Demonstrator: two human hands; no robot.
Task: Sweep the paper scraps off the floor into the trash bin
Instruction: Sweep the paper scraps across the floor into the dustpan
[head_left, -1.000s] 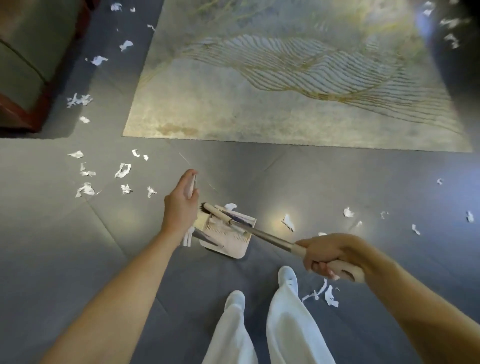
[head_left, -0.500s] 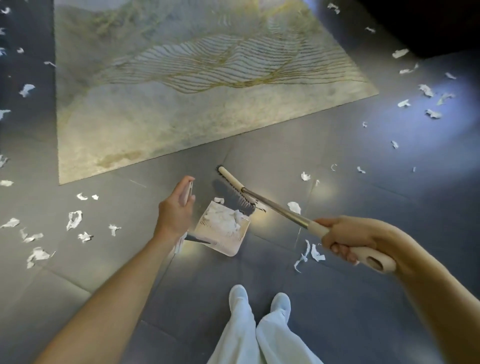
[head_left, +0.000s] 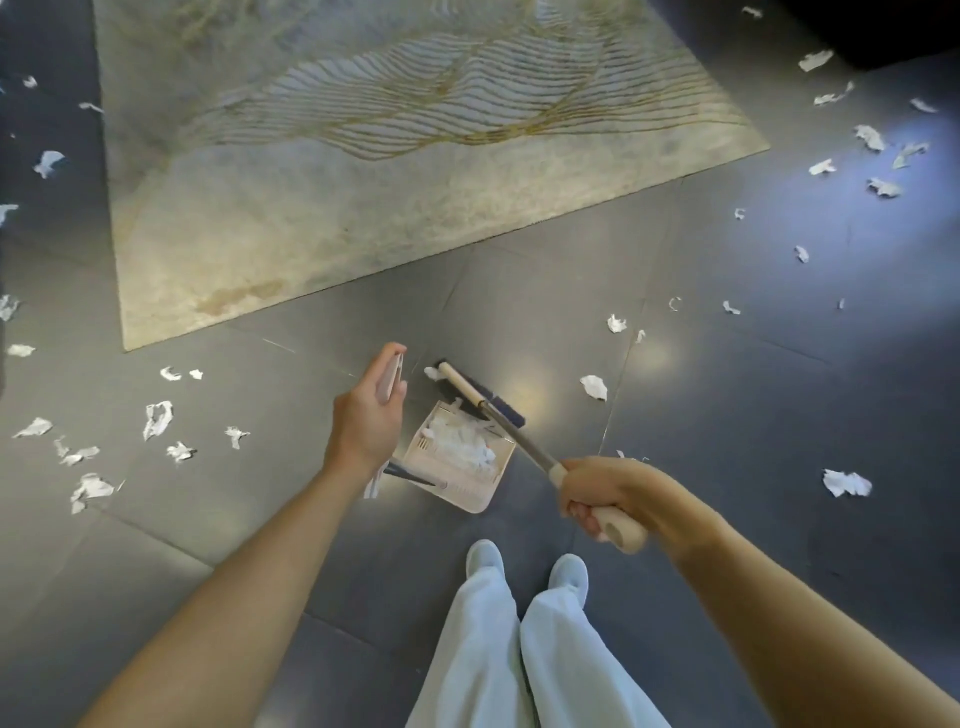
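Right hand (head_left: 605, 493) has its fingers wrapped tight round the broom (head_left: 462, 384) handle, with the bristles sitting at the far lip of the dustpan (head_left: 470, 493), which holds a pile of white bits. Left hand (head_left: 366, 421) grips the dustpan's upright handle. Loads of paper scraps (head_left: 156, 418) lie on the grey floor (head_left: 727, 415), left and right, near the rug (head_left: 363, 234).
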